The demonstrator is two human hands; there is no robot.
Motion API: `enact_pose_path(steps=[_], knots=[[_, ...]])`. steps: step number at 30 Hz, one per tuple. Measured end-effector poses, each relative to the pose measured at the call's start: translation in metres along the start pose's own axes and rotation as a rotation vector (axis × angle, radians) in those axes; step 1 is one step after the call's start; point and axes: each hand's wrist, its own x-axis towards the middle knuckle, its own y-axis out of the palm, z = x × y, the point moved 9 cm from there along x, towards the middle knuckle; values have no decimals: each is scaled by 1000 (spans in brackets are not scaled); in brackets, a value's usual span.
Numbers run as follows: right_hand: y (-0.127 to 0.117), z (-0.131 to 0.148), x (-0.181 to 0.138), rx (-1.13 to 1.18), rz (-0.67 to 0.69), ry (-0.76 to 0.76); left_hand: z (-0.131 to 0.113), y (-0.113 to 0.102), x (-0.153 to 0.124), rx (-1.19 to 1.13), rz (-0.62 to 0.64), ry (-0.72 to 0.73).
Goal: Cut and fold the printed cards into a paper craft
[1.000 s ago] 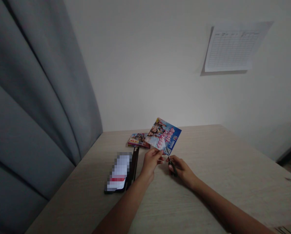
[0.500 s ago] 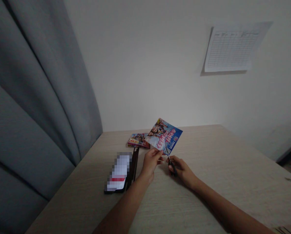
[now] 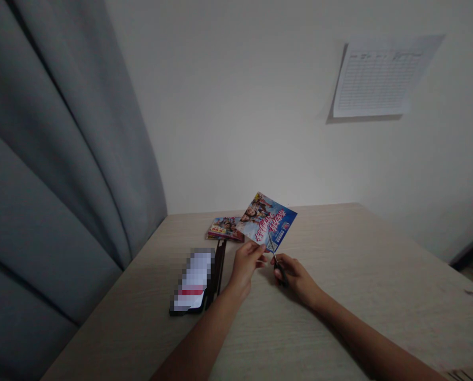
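The left hand (image 3: 245, 263) pinches a printed flyer (image 3: 265, 216) above the table (image 3: 347, 264); the right hand (image 3: 295, 276) grips scissors (image 3: 275, 259) at its near corner, any cut hard to make out. A slip could nick the left thumb (image 3: 262, 247); sagging paper could skew the blades (image 3: 272, 242).

Printed card (image 3: 265, 218) shifted slightly to right.

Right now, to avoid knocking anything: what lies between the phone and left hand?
In the head view, a dark strip lies between the phone and left hand.
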Motion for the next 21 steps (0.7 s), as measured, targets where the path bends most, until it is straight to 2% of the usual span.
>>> enact_pose_path(steps=[11, 21], knots=[[-1, -6, 0, -38, -8, 13, 0, -1, 1, 6, -10, -3], [-2, 6, -1, -126, -29, -9, -3, 1, -1, -1, -9, 7]])
